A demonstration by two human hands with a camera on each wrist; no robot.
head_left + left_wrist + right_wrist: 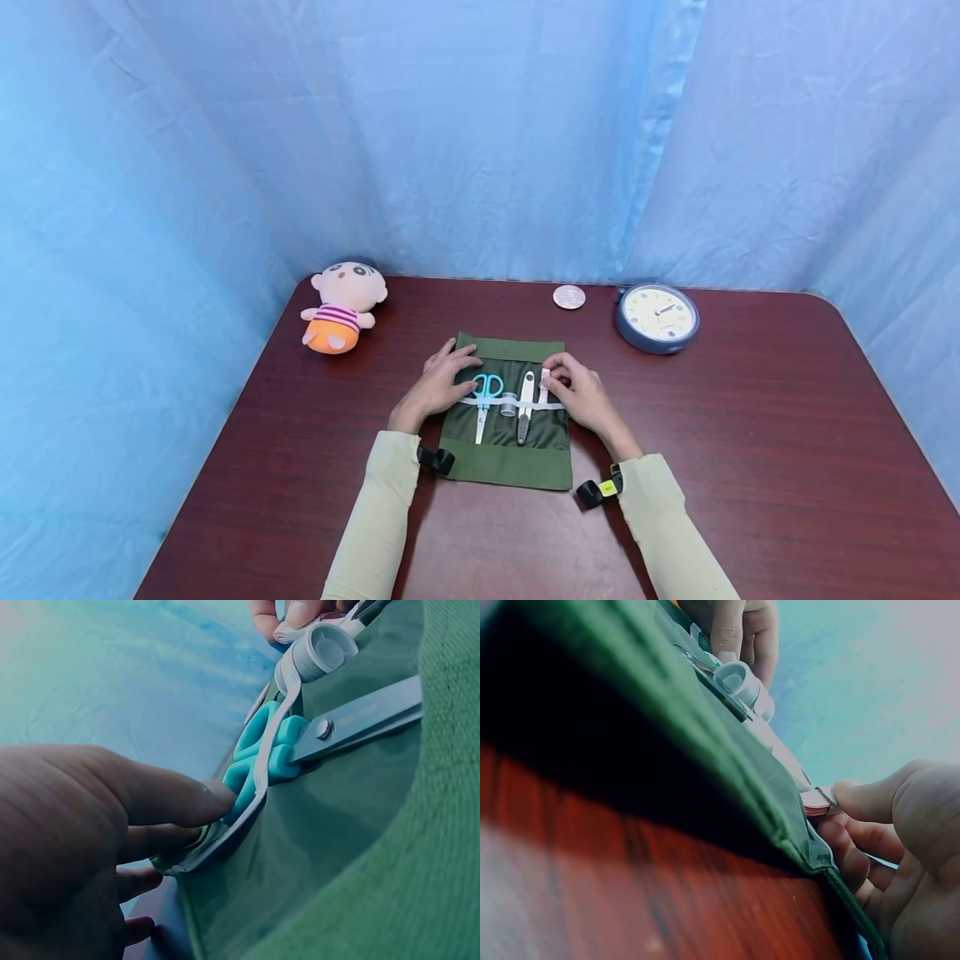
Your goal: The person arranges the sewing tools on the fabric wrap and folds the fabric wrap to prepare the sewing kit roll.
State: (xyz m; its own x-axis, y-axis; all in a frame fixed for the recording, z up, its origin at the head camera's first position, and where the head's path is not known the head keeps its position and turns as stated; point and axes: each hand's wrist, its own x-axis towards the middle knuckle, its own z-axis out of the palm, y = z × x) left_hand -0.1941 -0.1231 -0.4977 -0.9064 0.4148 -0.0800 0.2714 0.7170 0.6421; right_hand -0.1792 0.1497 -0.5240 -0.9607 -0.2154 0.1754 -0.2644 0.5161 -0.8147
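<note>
An unrolled green fabric pouch lies on the table, with a white elastic band across its middle. Under the band sit scissors with turquoise handles, a small clear-and-white spool and a slim white-and-grey tool. My left hand rests on the pouch's left edge, fingers spread, its thumb at the scissors' handle. With thumb and fingers, my right hand pinches a small white-and-pink folded strip at the band's right end. The strip's exact kind is unclear.
A plush doll sits at the table's back left. Toward the back right stand a round clock and a small pale disc. Blue curtains hang behind the table and at both sides.
</note>
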